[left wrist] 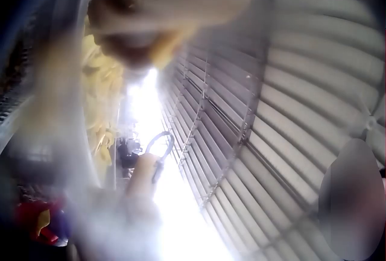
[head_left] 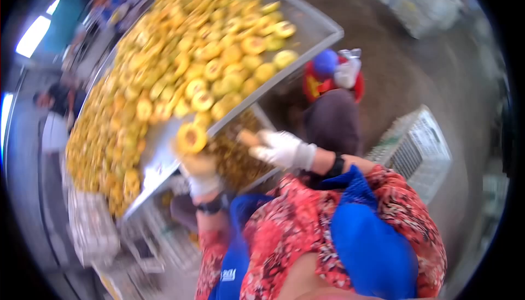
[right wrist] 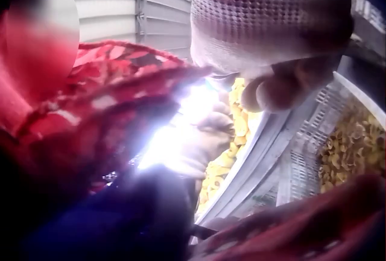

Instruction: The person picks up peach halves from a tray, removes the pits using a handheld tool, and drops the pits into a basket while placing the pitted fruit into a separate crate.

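Observation:
My left hand [head_left: 201, 170], in a whitish glove, holds a halved yellow fruit [head_left: 191, 137], perhaps a peach, with a brown centre turned up. It is at the near edge of a metal tray [head_left: 322, 24] heaped with yellow fruit halves [head_left: 208, 54]. To its right, my gloved right hand [head_left: 279, 149] grips a pitting tool with a tan handle, pointing toward the fruit. In the left wrist view the tool's thin metal loop [left wrist: 160, 145] stands out past the fingers. Bare fingertips [right wrist: 265, 94] show from the right glove in the right wrist view. Motion blurs both hands.
Under the tray edge, below my hands, a crate [right wrist: 295, 170] holds brownish scraps [right wrist: 350, 152]. A pale plastic crate [head_left: 421, 141] stands on the floor at right. A red bundle with a blue ball shape [head_left: 325, 62] lies beyond my knee. Other people [head_left: 54, 103] are at far left.

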The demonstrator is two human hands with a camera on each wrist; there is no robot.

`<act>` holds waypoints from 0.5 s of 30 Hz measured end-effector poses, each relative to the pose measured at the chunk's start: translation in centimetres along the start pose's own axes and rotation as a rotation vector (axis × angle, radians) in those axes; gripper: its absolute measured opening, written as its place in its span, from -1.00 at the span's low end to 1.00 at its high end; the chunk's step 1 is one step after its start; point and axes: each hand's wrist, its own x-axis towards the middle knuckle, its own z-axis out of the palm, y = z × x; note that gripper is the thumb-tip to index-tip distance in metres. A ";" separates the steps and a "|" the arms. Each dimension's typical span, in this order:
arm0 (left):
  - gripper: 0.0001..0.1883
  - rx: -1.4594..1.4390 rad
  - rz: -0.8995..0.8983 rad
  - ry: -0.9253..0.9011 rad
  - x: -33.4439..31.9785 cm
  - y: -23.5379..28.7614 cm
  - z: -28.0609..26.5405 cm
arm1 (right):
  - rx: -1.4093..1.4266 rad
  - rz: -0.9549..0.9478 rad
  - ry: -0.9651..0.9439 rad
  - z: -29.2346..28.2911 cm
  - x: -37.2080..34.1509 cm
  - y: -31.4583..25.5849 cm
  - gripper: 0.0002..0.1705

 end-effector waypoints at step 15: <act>-0.43 -0.096 0.131 0.009 -4.3 -1.0 3.5 | -0.180 -0.321 0.143 4.1 1.5 -3.6 -0.55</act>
